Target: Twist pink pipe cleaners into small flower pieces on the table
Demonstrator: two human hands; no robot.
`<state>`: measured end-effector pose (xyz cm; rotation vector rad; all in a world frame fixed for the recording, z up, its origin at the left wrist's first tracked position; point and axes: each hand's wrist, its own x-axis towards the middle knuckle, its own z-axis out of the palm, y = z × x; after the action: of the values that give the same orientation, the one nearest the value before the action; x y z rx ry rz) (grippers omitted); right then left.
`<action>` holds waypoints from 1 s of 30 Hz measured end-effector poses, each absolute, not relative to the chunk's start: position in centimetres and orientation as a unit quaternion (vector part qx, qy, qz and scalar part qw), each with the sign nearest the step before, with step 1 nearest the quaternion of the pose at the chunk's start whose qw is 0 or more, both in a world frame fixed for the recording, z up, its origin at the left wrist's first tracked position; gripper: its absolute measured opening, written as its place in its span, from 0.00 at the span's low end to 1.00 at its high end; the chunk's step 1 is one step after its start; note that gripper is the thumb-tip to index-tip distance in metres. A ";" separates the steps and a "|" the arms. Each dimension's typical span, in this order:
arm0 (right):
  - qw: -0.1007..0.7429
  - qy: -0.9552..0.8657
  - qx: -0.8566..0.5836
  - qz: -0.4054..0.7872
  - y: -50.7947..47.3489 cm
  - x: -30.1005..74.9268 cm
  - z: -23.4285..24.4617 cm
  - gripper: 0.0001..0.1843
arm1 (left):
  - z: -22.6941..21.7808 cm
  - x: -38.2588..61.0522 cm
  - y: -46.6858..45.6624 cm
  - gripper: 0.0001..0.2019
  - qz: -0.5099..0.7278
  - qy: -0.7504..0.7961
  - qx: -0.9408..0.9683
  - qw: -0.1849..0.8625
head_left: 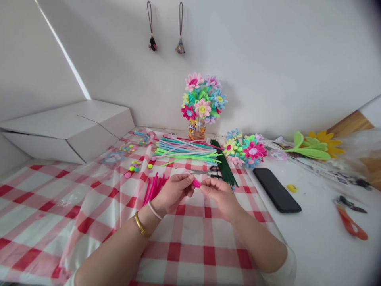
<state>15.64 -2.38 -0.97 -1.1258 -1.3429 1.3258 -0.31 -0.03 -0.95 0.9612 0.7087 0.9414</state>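
Between my two hands is a short piece of bright pink pipe cleaner (pixel 196 183), mostly covered by the fingers. My left hand (pixel 176 190) pinches one end of it between thumb and forefinger. From the other side, my right hand (pixel 219 194) grips it with its fingertips. Just left of my left hand lies a bundle of pink pipe cleaners (pixel 154 186). Scissors (pixel 205 172) with dark handles rest right behind my hands. Farther back is a pile of green, blue and lilac pipe cleaners (pixel 190 151), beside dark green stems (pixel 224 167).
A jar of fuzzy flowers (pixel 197 129) stands by the wall, with more flowers (pixel 247 149) lying to its right. A black phone (pixel 276 190), a yellow roll (pixel 292 188) and orange-handled pliers (pixel 351 220) are at right. A white box (pixel 68 127) sits back left, near colourful pompoms (pixel 135 166).
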 end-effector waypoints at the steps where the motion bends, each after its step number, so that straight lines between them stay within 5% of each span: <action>1: 0.456 -0.540 -0.461 0.536 -2.3 15.7 -1.0 0.06 | -1.0 -0.3 0.0 0.13 0.428 0.324 0.431 0.725; 30: 0.472 -0.502 -0.434 0.580 -2.3 15.6 -1.6 0.08 | -1.2 -0.5 0.1 0.08 0.432 0.309 0.384 0.755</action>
<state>15.57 -2.25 -1.64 -1.0631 -1.2303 1.4204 -0.55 0.10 -1.24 0.8371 0.6750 0.9412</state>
